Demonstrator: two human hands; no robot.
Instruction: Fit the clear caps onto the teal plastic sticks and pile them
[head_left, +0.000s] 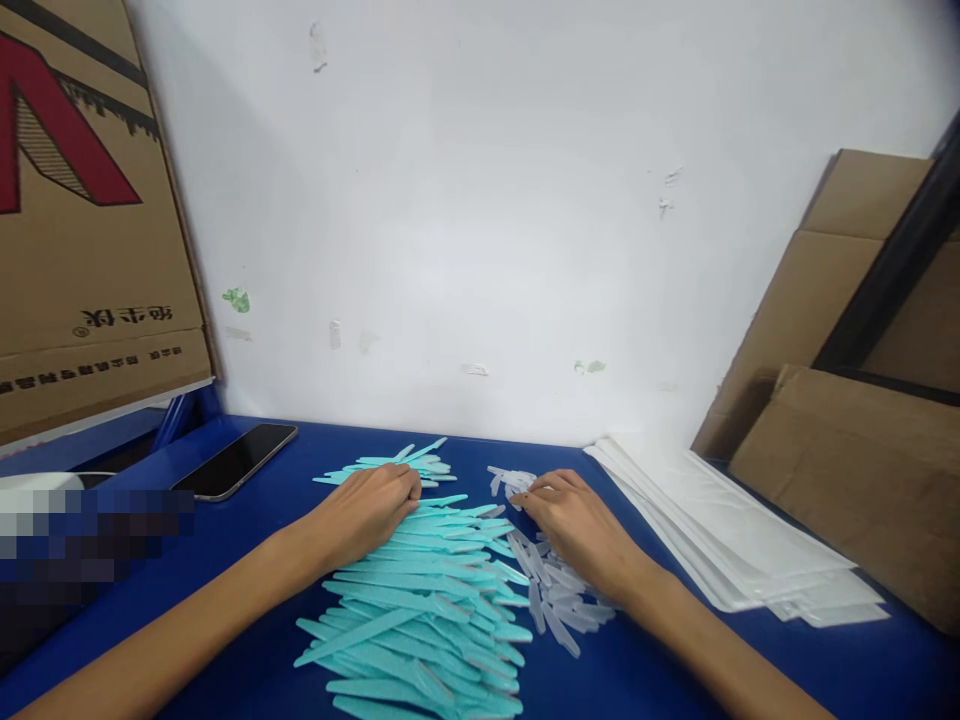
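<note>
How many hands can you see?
2. The left hand is at the blue-green sticks, and the right hand is at the clear pieces. The blurred patch at far left may hide more.

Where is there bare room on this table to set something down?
Blue tabletop shows between phone and turquoise pieces, and between right forearm and white sheets. Crowded middle: turquoise pieces, translucent pieces, left hand, right hand.

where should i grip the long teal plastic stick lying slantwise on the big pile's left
The long teal plastic stick is probably best pinched at its lower-left end, from the left: it lies slantwise atop the pile, that end jutting past sticks just below.
</note>
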